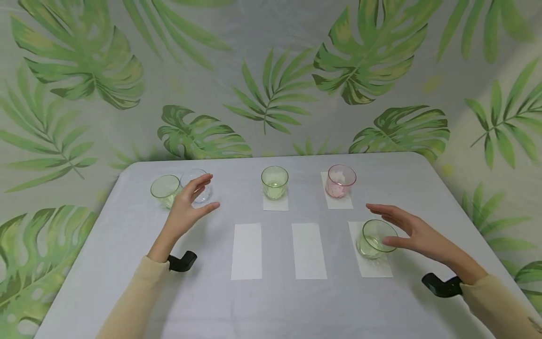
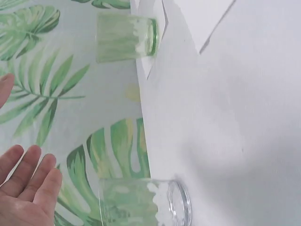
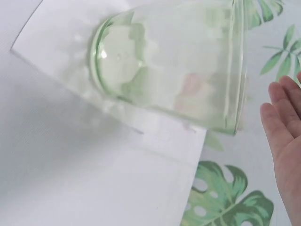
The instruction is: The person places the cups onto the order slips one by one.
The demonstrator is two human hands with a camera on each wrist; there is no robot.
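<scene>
My left hand (image 1: 184, 212) hovers at the table's left with fingers spread from the thumb, holding nothing. It partly covers a clear glass (image 1: 203, 195) in the head view, and a green glass (image 1: 164, 189) stands just left of that. In the left wrist view, the fingers show beside the clear glass (image 2: 136, 203). On the right, my right hand (image 1: 417, 235) is beside another green glass (image 1: 372, 241), which stands upright on a white paper strip (image 1: 378, 269). Its thumb overlaps the rim in the head view, while the right wrist view has a gap between fingers and glass (image 3: 164, 70).
At the back middle a green glass (image 1: 274, 184) sits on a paper strip (image 1: 275, 205). A pink glass (image 1: 340, 182) stands on a strip right of it. Two bare strips, one left (image 1: 247, 252) and one right (image 1: 309, 252), lie nearer. Leaf-patterned cloth (image 1: 271, 94) hangs behind the table.
</scene>
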